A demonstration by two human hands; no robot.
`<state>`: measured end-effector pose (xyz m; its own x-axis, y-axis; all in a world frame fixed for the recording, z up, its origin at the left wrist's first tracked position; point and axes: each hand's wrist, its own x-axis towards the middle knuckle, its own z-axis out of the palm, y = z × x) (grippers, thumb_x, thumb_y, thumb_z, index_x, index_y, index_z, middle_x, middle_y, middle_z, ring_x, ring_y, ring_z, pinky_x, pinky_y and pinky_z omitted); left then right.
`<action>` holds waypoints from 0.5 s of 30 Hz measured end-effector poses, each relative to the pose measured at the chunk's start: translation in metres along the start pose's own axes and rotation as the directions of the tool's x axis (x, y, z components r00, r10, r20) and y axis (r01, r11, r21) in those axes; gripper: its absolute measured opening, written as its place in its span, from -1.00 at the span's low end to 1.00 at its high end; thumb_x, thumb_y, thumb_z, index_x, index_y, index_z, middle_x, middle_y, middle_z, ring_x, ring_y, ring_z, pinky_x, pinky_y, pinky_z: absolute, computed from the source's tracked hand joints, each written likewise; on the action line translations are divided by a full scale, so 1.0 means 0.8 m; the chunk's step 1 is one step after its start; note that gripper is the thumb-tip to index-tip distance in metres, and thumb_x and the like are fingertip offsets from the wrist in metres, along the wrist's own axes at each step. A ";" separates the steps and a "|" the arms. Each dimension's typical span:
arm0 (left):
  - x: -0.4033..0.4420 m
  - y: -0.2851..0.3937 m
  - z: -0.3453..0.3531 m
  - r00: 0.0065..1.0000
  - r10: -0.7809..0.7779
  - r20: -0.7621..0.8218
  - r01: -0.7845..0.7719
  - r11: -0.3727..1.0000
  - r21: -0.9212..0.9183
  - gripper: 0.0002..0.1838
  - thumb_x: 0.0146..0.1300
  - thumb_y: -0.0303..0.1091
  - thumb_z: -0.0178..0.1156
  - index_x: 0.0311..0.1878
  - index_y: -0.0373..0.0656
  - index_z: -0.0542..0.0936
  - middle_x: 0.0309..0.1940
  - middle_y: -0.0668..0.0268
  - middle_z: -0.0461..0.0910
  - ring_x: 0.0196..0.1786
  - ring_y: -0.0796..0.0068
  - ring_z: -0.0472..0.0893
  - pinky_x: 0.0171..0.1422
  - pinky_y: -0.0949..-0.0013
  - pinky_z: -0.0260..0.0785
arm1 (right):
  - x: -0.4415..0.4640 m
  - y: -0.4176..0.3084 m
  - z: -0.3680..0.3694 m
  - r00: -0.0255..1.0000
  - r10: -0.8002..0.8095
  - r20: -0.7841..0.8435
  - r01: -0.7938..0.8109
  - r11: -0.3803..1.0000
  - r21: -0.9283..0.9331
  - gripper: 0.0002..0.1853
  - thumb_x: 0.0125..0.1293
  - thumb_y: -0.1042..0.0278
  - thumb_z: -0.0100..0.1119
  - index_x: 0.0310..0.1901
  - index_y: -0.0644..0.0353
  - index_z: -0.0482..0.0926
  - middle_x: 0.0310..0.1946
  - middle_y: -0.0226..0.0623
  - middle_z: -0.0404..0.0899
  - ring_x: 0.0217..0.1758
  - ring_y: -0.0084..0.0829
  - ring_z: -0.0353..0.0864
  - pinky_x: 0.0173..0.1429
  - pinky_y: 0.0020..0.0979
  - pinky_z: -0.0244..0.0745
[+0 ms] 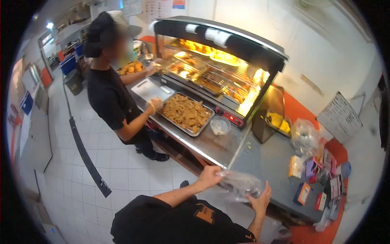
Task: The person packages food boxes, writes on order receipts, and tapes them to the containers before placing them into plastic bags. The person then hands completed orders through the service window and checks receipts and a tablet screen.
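Observation:
Between my two hands a clear plastic bag (pixel 239 183) is stretched out, over the front edge of the steel counter (pixel 227 148). My left hand (pixel 210 177) pinches the bag's left end. At its right end is my right hand (pixel 261 199), with the thumb and a finger raised and the plastic between them. Beyond the bag, a metal tray (pixel 187 114) full of browned food pieces lies on the counter, with a small clear bag (pixel 220 125) to its right.
A co-worker (pixel 111 89) in black stands at the left by a white cutting board (pixel 152 90), wearing clear gloves. A lit food warmer (pixel 219 61) stands behind the tray. Small boxes (pixel 302 193), a large plastic bag (pixel 304 138) and a tray of yellow food (pixel 279 122) are on the right.

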<state>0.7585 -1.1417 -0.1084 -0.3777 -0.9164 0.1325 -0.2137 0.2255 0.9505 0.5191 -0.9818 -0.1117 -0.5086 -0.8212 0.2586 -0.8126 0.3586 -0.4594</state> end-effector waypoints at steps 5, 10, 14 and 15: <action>0.025 0.004 -0.007 0.929 0.163 0.332 -0.256 0.932 0.258 -0.84 0.20 -0.24 0.15 -0.29 -0.13 0.55 -0.40 0.04 0.61 -0.27 -0.05 0.60 -0.23 0.01 0.41 | 0.025 -0.161 0.041 0.942 -0.331 0.056 0.316 0.930 0.186 -0.15 -0.08 0.22 0.47 0.28 0.24 0.31 0.12 0.05 0.40 0.21 0.04 0.35 0.23 -0.12 0.27; 0.128 -0.035 -0.074 0.731 0.165 0.662 -0.572 0.677 0.462 -0.61 0.10 -0.22 0.26 0.01 -0.06 0.51 -0.02 0.19 0.58 0.07 0.06 0.53 0.00 0.09 0.45 | 0.089 -0.143 0.099 0.973 -0.084 -0.214 0.135 0.962 0.239 -0.81 0.22 0.52 0.03 -0.17 0.29 0.58 -0.39 -0.03 0.60 -0.23 -0.06 0.61 -0.11 -0.24 0.45; 0.298 -0.024 -0.209 0.849 -0.058 0.525 -0.172 0.910 0.378 0.03 -0.10 -0.03 0.46 0.40 -0.20 0.16 -0.22 0.02 0.64 -0.12 0.22 0.62 -0.02 0.24 0.45 | 0.119 -0.121 0.079 0.992 0.102 -0.075 -0.083 0.973 0.216 -0.79 0.22 0.51 0.03 -0.13 0.31 0.56 -0.36 0.05 0.60 -0.26 -0.02 0.60 -0.15 -0.18 0.43; 0.318 0.038 -0.250 0.965 -0.137 0.224 0.058 0.943 0.327 0.13 -0.07 -0.11 0.44 0.49 -0.16 -0.04 -0.48 0.06 0.63 -0.37 0.24 0.64 -0.19 0.22 0.46 | 0.122 -0.127 0.070 0.989 0.148 -0.010 -0.143 0.969 0.202 -0.79 0.21 0.50 0.03 -0.13 0.31 0.56 -0.31 0.08 0.60 -0.22 0.03 0.60 -0.12 -0.15 0.44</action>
<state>0.8360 -1.4340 0.0104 -0.5368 -0.8412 -0.0651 -0.5184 0.2680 0.8121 0.5681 -1.1233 -0.0874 -0.6262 -0.7545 0.1967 -0.6572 0.3750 -0.6538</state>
